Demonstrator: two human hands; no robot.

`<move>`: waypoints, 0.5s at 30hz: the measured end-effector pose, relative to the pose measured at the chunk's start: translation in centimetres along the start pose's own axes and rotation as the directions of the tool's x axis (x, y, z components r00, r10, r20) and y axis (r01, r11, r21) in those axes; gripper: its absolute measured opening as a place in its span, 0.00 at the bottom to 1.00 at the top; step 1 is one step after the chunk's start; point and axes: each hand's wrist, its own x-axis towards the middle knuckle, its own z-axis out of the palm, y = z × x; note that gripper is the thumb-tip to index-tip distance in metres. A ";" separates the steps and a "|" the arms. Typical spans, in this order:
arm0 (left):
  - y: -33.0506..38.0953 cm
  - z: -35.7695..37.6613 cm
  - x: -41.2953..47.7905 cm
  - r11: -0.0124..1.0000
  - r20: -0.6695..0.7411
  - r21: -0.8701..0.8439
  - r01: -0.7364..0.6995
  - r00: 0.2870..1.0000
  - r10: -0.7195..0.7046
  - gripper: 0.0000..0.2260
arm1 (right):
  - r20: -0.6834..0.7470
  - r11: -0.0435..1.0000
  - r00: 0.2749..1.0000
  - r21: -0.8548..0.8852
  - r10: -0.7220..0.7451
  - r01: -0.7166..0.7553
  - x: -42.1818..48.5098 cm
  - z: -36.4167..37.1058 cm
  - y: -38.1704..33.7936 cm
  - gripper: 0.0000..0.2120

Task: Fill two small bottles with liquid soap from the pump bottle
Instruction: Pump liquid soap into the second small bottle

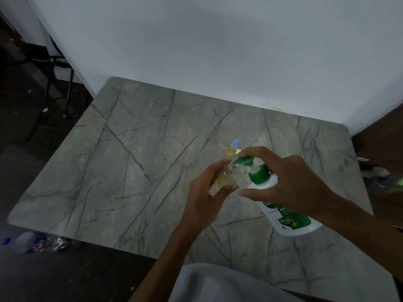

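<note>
Filling of the second small bottle (226, 177) was judged to be in progress. It was held clear of the desk (130, 171) in the left hand (207, 199), whose fingers and thumb were curled loosely round its lower body, the open neck being presented directly beneath the green spout of the pump bottle (281, 205). Yellow liquid was seen to occupy the lower part of it. The right hand (290, 184) was spread over the pump head, the forefinger laid along the top of the spout and the thumb extended toward the left hand; nothing was enclosed in it. The pump bottle was standing on the desk, just beside the held bottle. A capped bottle (232, 148) with a blue top, containing yellow liquid, was standing just behind them and was judged complete.

The held bottle was assessed as light, clear and rigid, and liable to become slippery if soap ran down its side; a grip round the body, below the neck, was considered correct. The pump bottle was judged heavier and stable under downward pressure.
</note>
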 end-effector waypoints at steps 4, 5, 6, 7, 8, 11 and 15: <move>0.1 -0.1 0.1 1.000 -0.009 -0.014 -0.004 1.000 0.004 0.22 | -0.007 1.000 1.000 0.010 -0.005 0.005 0.0 0.2 -0.1 0.30; 0.1 -0.1 0.1 1.000 -0.011 -0.011 -0.007 1.000 0.007 0.22 | -0.012 1.000 1.000 0.016 -0.007 0.008 0.0 0.3 -0.2 0.29; 0.1 -0.1 0.1 1.000 -0.011 -0.001 -0.014 1.000 0.014 0.23 | -0.023 1.000 1.000 0.023 -0.009 0.009 0.0 0.3 -0.2 0.28; 0.1 -0.1 0.1 1.000 -0.007 0.012 -0.023 1.000 0.023 0.23 | -0.032 1.000 0.999 0.030 -0.009 0.010 0.1 0.3 -0.2 0.26; 0.0 -0.1 0.1 0.999 -0.003 0.025 -0.031 1.000 0.031 0.24 | -0.039 0.999 0.999 0.036 -0.007 0.009 0.1 0.3 -0.3 0.25; -0.3 0.0 0.0 0.999 0.002 0.039 -0.035 0.999 0.035 0.25 | -0.020 0.999 1.000 0.048 -0.005 0.006 0.3 0.2 -0.2 0.24; -0.2 -0.1 0.0 1.000 -0.006 -0.019 0.013 1.000 -0.013 0.23 | 0.037 0.999 0.999 0.026 0.018 -0.019 0.5 0.1 -0.3 0.29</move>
